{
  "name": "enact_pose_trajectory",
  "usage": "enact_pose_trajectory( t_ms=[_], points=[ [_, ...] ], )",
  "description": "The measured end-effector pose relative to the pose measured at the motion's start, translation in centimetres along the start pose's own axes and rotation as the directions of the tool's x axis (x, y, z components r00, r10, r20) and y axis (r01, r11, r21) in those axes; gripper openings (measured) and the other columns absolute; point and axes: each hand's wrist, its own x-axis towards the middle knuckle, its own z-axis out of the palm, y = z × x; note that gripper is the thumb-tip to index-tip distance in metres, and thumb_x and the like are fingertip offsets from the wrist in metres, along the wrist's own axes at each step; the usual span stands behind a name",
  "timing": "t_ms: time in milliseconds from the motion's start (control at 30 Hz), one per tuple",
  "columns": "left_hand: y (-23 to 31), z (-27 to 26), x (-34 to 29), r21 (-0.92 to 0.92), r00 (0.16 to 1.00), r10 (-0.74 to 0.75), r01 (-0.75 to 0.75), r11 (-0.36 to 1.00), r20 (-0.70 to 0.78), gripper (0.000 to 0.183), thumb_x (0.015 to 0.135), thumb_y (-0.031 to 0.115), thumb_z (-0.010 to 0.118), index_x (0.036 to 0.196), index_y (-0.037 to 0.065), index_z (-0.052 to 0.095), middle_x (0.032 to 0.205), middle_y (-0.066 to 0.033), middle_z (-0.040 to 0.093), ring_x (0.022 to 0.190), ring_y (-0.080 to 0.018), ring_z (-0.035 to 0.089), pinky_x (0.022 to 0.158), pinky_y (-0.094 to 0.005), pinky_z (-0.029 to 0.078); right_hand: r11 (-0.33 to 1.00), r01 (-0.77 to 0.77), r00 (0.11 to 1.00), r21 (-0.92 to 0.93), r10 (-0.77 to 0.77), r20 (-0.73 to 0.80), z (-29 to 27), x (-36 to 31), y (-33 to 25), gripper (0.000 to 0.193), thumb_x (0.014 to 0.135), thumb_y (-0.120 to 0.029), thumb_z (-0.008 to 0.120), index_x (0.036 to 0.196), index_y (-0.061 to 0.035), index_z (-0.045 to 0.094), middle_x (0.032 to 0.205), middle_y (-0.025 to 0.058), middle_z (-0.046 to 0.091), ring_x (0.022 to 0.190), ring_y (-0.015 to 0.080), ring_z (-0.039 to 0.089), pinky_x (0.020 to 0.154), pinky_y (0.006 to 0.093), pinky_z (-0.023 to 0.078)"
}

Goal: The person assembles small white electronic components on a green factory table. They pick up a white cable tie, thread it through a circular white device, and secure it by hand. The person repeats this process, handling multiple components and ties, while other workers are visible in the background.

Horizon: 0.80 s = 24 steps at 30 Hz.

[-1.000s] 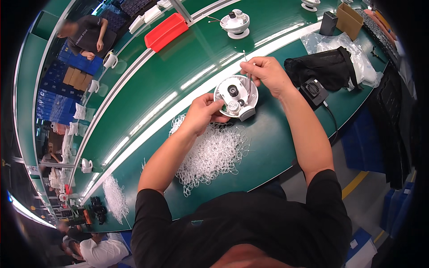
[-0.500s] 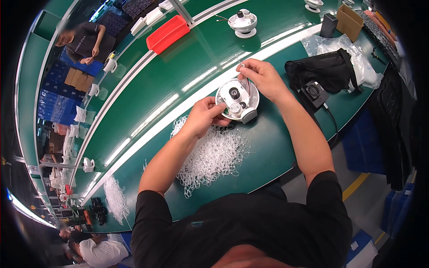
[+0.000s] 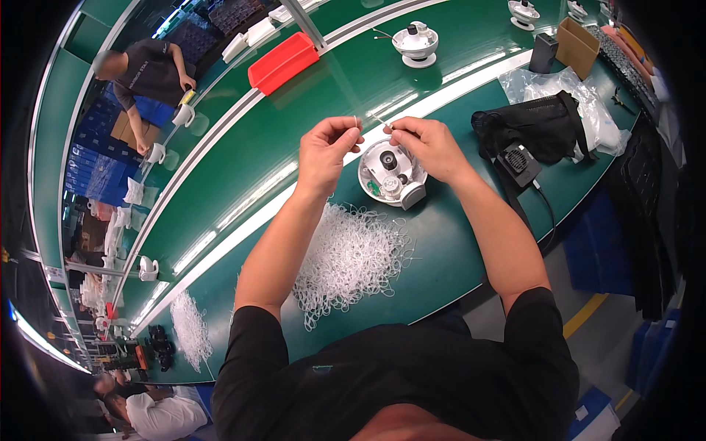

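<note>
A round white camera housing (image 3: 373, 185) with a black lens in its middle and a grey piece at its lower edge rests on the green bench. Just above it my right hand (image 3: 429, 145) is closed in a pinch on a thin cable (image 3: 379, 120), whose pale end sticks out past the fingertips. Up and left of the housing, my left hand (image 3: 329, 153) also makes a pinch; a tiny white tip shows over its fingers, too small to name. Below the housing lies a pile of thin white plastic loops (image 3: 349, 253).
A second camera unit (image 3: 416, 45) stands on the green belt beyond, near a red tray (image 3: 284, 65). To the right lie a black mesh bag (image 3: 518, 126), clear plastic wrap and a small black fan device (image 3: 519, 163) with a cord. Another person (image 3: 147, 77) works across the line.
My left hand has let go of the housing and risen up beside my right hand. My right hand has moved slightly lower. The housing now rests on the bench unheld.
</note>
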Motion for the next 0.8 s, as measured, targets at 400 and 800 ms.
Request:
enact_pose_trajectory(
  t_ms=[400,800],
  points=[
    [-0.3,1.4,0.9,0.016,0.981,-0.051,0.049,0.999,0.186,0.021,0.092,0.003,0.071,0.112,-0.003,0.069,0.095,-0.0083,0.073,0.079,-0.0130,0.064,0.072,-0.0271,0.053,0.996,0.035,0.998,-0.077,-0.030,0.053,0.0,-0.1,-0.4,0.021,0.098,-0.014,0.059,0.109,0.0015,0.067,0.091,0.0099,0.073,0.082,0.0159,0.068,0.074,0.0315,0.053],
    [-0.3,2.2,0.5,0.438,0.988,-0.078,0.011,0.899,0.135,0.011,0.092,0.009,0.074,0.095,-0.001,0.072,0.084,-0.0033,0.072,0.070,-0.0071,0.062,0.059,-0.0238,0.051,0.993,0.040,0.998,0.109,-0.044,0.035,0.1,0.1,0.2,0.023,0.097,-0.014,0.061,0.112,0.0029,0.067,0.092,0.0058,0.070,0.083,0.0129,0.064,0.075,0.0286,0.051]
  ],
)
